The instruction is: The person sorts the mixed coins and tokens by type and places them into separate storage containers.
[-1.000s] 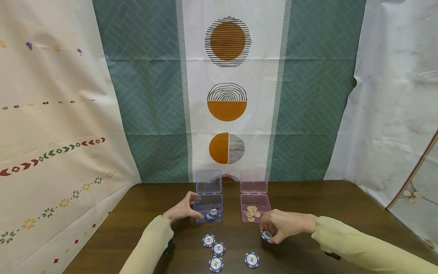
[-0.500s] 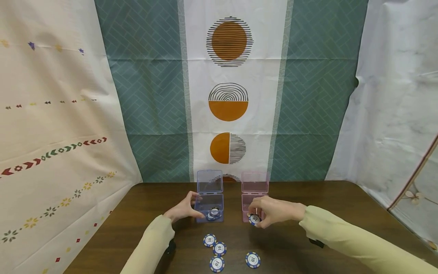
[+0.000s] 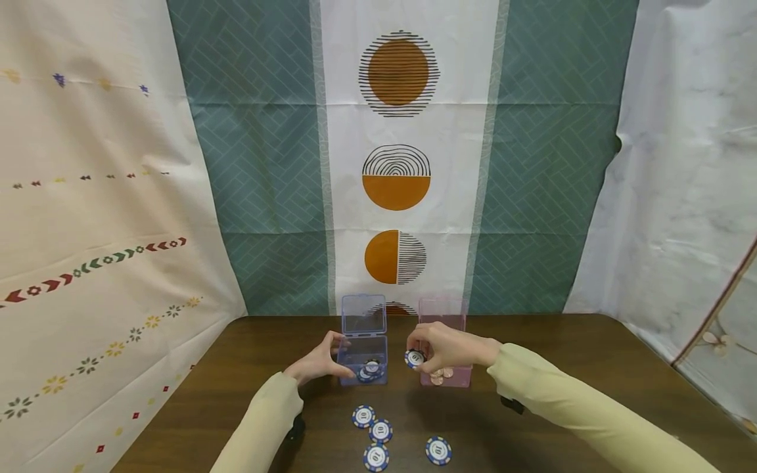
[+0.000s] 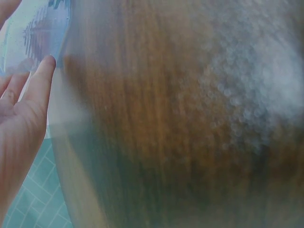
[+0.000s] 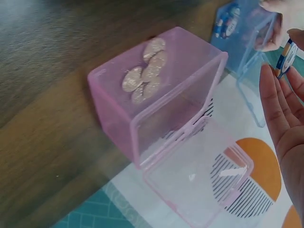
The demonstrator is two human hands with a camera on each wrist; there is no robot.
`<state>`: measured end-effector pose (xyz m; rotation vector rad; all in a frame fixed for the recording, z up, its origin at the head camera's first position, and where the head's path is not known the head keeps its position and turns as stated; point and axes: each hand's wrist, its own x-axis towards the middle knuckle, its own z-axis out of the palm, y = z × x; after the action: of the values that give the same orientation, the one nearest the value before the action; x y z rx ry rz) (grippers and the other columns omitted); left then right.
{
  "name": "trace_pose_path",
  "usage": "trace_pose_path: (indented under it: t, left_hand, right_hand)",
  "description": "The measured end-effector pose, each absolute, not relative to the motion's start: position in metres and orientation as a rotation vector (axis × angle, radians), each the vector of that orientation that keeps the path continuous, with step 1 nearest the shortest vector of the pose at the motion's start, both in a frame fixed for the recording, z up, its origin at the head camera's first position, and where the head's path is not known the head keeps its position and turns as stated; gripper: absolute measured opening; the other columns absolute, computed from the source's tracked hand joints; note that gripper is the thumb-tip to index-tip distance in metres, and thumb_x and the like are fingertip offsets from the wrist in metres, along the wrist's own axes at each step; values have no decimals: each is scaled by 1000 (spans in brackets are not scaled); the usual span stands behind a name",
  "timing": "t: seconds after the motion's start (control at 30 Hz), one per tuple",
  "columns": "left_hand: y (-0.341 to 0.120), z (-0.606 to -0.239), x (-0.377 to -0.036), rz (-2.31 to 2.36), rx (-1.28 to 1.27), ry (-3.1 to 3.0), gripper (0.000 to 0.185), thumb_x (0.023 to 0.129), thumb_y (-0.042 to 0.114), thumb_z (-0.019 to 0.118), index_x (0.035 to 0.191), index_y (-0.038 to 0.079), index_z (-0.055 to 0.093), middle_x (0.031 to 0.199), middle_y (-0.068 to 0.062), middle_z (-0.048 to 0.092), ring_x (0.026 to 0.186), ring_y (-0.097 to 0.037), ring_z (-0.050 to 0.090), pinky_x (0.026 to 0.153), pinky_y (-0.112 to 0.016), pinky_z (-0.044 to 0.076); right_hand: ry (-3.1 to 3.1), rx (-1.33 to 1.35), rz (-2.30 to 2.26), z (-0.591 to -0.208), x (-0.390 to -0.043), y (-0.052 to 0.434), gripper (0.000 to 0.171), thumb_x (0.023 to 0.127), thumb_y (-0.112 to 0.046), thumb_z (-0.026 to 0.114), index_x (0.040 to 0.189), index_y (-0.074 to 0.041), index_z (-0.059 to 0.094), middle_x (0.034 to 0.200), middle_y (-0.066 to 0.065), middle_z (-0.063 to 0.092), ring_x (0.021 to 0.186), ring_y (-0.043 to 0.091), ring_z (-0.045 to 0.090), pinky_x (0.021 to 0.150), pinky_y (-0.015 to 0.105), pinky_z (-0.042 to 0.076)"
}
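Observation:
My right hand (image 3: 446,346) pinches a blue-and-white poker chip (image 3: 414,358) marked 10 between thumb and fingers, above the table. It hovers over the left part of an open clear pink box (image 5: 156,90), partly hiding it in the head view. Several copper-coloured coins (image 5: 151,69) lie in that box. My left hand (image 3: 319,361) holds an open clear blue box (image 3: 362,351) at its left side, thumb near the front corner and fingers toward the back. A few poker chips (image 3: 370,370) lie inside the blue box, near its front.
In front of the boxes, several poker chips (image 3: 380,431) lie flat on the dark wooden table (image 3: 254,355). One separate chip (image 3: 438,450) lies to their right. Both box lids stand raised toward the patterned cloth (image 3: 402,164) behind the table.
My right hand has carried its chip leftward and away from me, from the front right of the pink box to over its left side. The left hand stays at the blue box.

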<state>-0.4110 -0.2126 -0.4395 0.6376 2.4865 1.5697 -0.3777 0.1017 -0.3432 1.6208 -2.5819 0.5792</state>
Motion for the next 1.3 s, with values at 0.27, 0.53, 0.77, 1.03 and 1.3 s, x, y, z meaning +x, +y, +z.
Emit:
trace_pose_path:
  t: [0.27, 0.53, 0.77, 1.03, 1.3]
  left_hand:
    - [-213, -438, -409, 1543, 596, 2511, 77, 67, 17, 80, 123, 4, 29, 128, -14, 38, 120, -40, 30, 91, -58, 28]
    - [-213, -433, -405, 1557, 608, 2497, 76, 68, 14, 80, 123, 2, 28, 127, -16, 37, 119, -43, 29, 90, -58, 29]
    - [-212, -440, -410, 1552, 602, 2506, 75, 68, 14, 80, 122, 4, 29, 126, -15, 38, 119, -42, 31, 90, -57, 30]
    - [-213, -441, -412, 1573, 623, 2474, 74, 68, 13, 80, 121, 4, 29, 126, -15, 39, 119, -41, 32, 88, -54, 33]
    - [-214, -440, -412, 1564, 622, 2478, 74, 68, 14, 80, 121, 5, 30, 126, -14, 39, 118, -41, 33, 87, -54, 35]
  right_hand:
    - [-2563, 1563, 615, -337, -388, 92, 27, 75, -15, 72, 96, -6, 59, 82, -2, 52, 70, 17, 52, 61, 20, 44]
    - [-2573, 1470, 684, -334, -398, 76, 24, 76, -17, 71, 95, -6, 59, 79, -2, 54, 67, 13, 52, 60, 23, 44]
    - [-2540, 1482, 715, -341, -404, 58, 25, 76, -13, 72, 94, -2, 60, 80, 1, 54, 66, 14, 51, 60, 22, 44]
    - [-2563, 1438, 718, -354, -412, 38, 26, 76, -13, 72, 96, 0, 61, 83, 3, 55, 71, 19, 54, 62, 21, 44]
    - [-2599, 1378, 725, -360, -415, 26, 25, 76, -14, 73, 95, -2, 61, 83, 3, 56, 69, 17, 53, 61, 21, 45]
